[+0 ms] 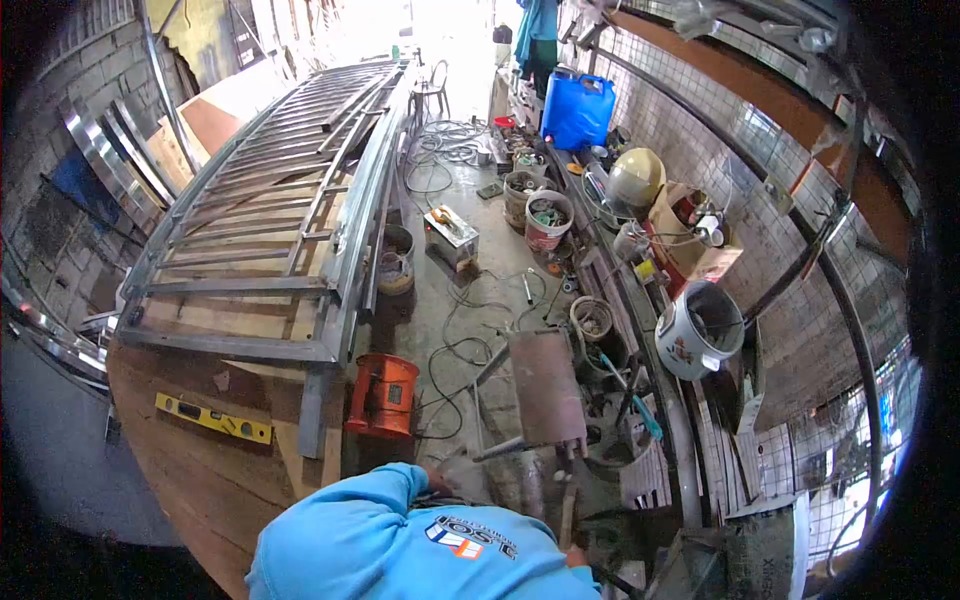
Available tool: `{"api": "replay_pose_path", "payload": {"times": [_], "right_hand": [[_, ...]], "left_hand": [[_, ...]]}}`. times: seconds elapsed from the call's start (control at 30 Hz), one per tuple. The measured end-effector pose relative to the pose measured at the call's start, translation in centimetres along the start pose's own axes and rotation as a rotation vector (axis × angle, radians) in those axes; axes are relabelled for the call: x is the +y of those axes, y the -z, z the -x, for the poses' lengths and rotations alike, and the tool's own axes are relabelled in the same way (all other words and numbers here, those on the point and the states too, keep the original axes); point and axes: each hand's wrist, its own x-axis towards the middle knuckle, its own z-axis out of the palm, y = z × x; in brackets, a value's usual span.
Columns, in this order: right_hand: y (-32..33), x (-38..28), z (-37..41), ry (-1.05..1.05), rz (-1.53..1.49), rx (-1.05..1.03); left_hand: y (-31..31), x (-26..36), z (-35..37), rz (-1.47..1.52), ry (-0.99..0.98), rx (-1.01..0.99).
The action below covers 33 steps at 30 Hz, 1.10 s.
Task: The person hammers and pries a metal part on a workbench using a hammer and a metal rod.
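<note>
My light blue sleeves and shirt fill the bottom of the head view. My left hand (438, 482) reaches out past its cuff, low over the floor near a metal leg of a stand; its fingers are dark and blurred. Close to the bottom edge, my right hand (575, 556) is partly hidden by my shirt and closes around the lower end of a wooden handle (568, 515). What sits at the handle's far end is hard to make out. Just ahead stands a rust-brown metal plate (545, 388) on a frame.
An orange blower (382, 396) stands left of my hands. On the left table (230, 470) lie a yellow spirit level (213, 417) and a long metal grille (250, 255). Cables (450, 360) cross the floor. Buckets (700, 330) and a blue jug (578, 110) line the right side.
</note>
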Motion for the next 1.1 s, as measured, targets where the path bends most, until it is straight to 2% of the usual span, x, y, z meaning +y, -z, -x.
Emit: {"api": "replay_pose_path", "payload": {"times": [0.1, 0.2, 0.3, 0.37, 0.4, 0.43, 0.47, 0.5, 0.53, 0.6, 0.63, 0.7, 0.73, 0.8, 0.83, 0.87, 0.9, 0.93, 1.0, 1.07, 1.1], "right_hand": [[-2.6, -0.1, -0.7, -0.046, 0.037, 0.004], [-3.3, -0.9, -0.2, -0.064, 0.086, 0.004], [-3.2, -1.1, 0.6, -0.032, 0.129, 0.013], [-2.2, -1.3, 2.3, 0.022, 0.144, -0.003], [-0.7, -2.4, 3.7, 0.062, 0.128, -0.042], [0.9, -2.9, 5.3, 0.087, 0.107, -0.085], [1.2, -0.8, 7.3, 0.097, 0.084, -0.132], [-3.1, 5.6, 3.6, 0.253, 0.068, -0.219], [-0.3, 2.8, 6.3, 0.21, -0.048, -0.26], [6.6, -4.8, 13.3, 0.112, -0.279, -0.33], [4.1, -2.4, 11.1, 0.16, -0.221, -0.27], [-0.2, 1.5, 7.3, 0.258, -0.173, -0.176], [0.2, 1.1, 7.1, 0.248, -0.198, -0.207], [2.6, -1.1, 6.6, 0.219, -0.245, -0.276], [2.2, -0.3, 5.1, 0.235, -0.292, -0.264], [1.4, 0.5, 3.3, 0.253, -0.342, -0.246], [0.9, 0.8, 1.0, 0.28, -0.392, -0.217], [1.0, 0.5, -0.6, 0.301, -0.473, -0.174], [1.9, -0.7, -3.2, 0.34, -0.633, -0.071], [0.9, -1.4, -7.6, 0.569, -0.987, 0.15], [1.7, -3.1, -9.3, 0.523, -1.211, 0.18]], "left_hand": [[-1.9, -1.6, -1.8, 0.058, -0.028, -0.097], [-5.1, -5.1, -6.0, -0.022, -0.122, -0.163], [-5.1, -4.0, -3.7, -0.219, -0.253, -0.089], [-6.9, -8.1, -5.3, -0.062, -0.279, -0.001], [-4.3, -5.7, -0.8, -0.027, -0.265, -0.066], [1.6, -0.4, 7.9, 0.007, -0.247, -0.13], [-1.2, -4.5, 5.2, -0.187, -0.676, -0.009], [-1.8, -5.6, 5.4, -0.102, -0.755, -0.052], [-1.6, -5.4, 6.1, -0.036, -0.713, -0.088], [-1.3, -2.7, 8.4, 0.418, -0.089, -0.341], [-0.8, -1.3, 8.9, 0.486, 0.034, -0.361], [1.2, 1.7, 9.7, 0.305, -0.023, -0.209], [2.8, 2.9, 9.5, 0.212, -0.049, -0.13], [3.1, 3.9, 5.8, 0.564, 0.004, -0.16], [5.8, 6.6, 5.1, 0.542, -0.084, -0.068], [7.0, 8.0, 2.4, 0.463, 0.078, -0.109], [8.9, 10.3, 0.6, 0.466, 0.02, -0.051], [9.8, 12.0, -1.4, 0.469, -0.038, 0.008], [6.3, 10.7, -10.4, 0.369, -0.224, 0.165], [6.0, 13.5, -15.2, 0.366, -0.334, 0.161], [5.3, 14.8, -17.6, 0.37, -0.392, 0.159]]}}
